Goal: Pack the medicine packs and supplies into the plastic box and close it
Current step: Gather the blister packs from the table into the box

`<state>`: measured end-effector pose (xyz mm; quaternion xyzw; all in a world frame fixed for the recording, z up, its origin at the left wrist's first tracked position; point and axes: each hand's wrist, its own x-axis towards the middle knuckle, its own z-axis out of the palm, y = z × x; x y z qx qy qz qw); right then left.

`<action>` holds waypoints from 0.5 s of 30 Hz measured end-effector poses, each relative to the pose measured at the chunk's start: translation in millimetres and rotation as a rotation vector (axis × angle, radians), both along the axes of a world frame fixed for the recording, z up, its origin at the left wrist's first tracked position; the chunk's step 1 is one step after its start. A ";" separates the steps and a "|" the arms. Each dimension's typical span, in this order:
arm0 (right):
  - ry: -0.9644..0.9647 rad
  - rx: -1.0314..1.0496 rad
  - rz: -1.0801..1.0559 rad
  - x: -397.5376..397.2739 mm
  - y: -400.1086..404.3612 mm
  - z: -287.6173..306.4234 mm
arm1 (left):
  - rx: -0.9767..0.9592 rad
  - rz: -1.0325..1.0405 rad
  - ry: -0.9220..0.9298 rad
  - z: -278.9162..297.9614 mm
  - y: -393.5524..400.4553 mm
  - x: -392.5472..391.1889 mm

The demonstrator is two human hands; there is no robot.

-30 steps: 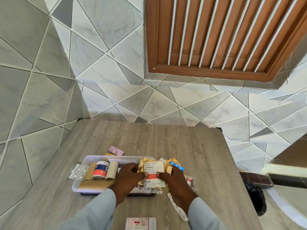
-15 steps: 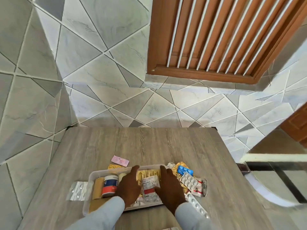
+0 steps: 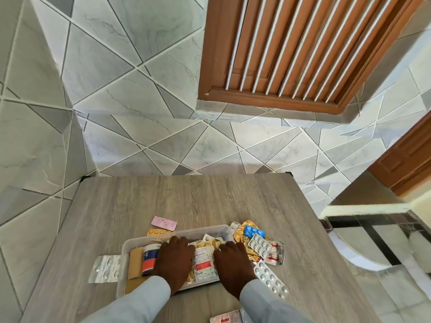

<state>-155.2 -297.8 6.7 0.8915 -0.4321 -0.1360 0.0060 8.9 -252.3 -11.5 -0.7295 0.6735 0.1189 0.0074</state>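
A clear plastic box (image 3: 124,252) lies open on the wooden table. It holds a bottle with a red and blue label (image 3: 150,258), a beige roll (image 3: 135,262) and a bundle of medicine packs (image 3: 204,262), topped by a white pack with a red band. My left hand (image 3: 175,262) and my right hand (image 3: 233,266) lie palm down on either side of that bundle and grip it inside the box. Loose packs lie around the box: a silver blister (image 3: 103,269) on the left, and blue (image 3: 254,231) and silver blisters (image 3: 260,244) on the right.
A pink pack (image 3: 164,222) and an orange blister (image 3: 159,232) lie behind the box. Gold foil packs (image 3: 245,229), a red and white pack (image 3: 277,252) and a long silver blister (image 3: 270,278) lie at its right. Another pack (image 3: 226,319) sits at the near edge. The tiled wall stands behind the table.
Both hands have lowered the bundle of packs from above the box's right end down into the box. My view has tilted so the box sits lower in frame.
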 end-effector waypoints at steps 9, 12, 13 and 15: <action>-0.467 0.089 -0.284 -54.4 -20.6 4.8 | -0.110 -0.021 0.042 7.5 -12.6 -12.7; -0.462 0.138 -0.433 -94.2 -40.3 -4.7 | -0.248 -0.032 0.189 14.3 -20.2 -25.7; -0.436 0.158 -0.452 -106.4 -48.0 -8.3 | -0.293 -0.042 0.210 12.3 -25.4 -32.7; -0.399 0.203 -0.474 -126.7 -64.8 -16.3 | -0.342 -0.076 0.185 13.4 -39.6 -53.8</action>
